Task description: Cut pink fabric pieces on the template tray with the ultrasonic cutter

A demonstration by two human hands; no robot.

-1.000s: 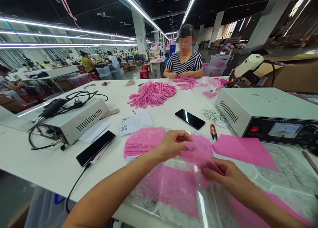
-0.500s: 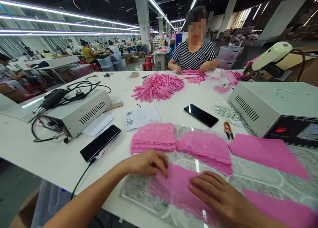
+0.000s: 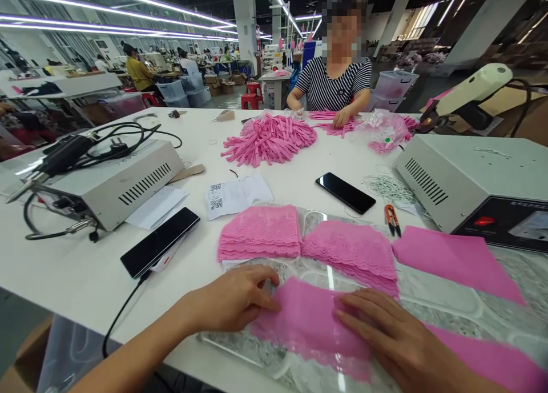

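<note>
A pink lace-edged fabric piece (image 3: 312, 319) lies on the clear, glossy sheet (image 3: 240, 350) in front of me, its scalloped edge toward me. My left hand (image 3: 240, 299) is at its left edge, the thumb tip touching the fabric and the index finger apart from the thumb. Flat on the right part of the piece rests my right hand (image 3: 381, 330), fingers stretched out. Just beyond are two stacks of pink lace pieces, a left stack (image 3: 259, 233) and a right stack (image 3: 351, 253). Plain pink fabric (image 3: 458, 261) lies to the right, with another pink piece (image 3: 483, 353) nearer me.
Orange-handled thread snips (image 3: 391, 219) and a black phone (image 3: 345, 192) lie beyond the stacks. Another phone (image 3: 160, 241) with a cable is at left. Metal boxes flank the table, left (image 3: 132, 181) and right (image 3: 479, 170). A co-worker (image 3: 336, 84) handles pink strips opposite.
My left hand has shifted slightly left, its thumb and index finger now farther apart. The fabric piece lies flatter under my right hand. My view has tilted slightly downward; the co-worker's hands have moved.
</note>
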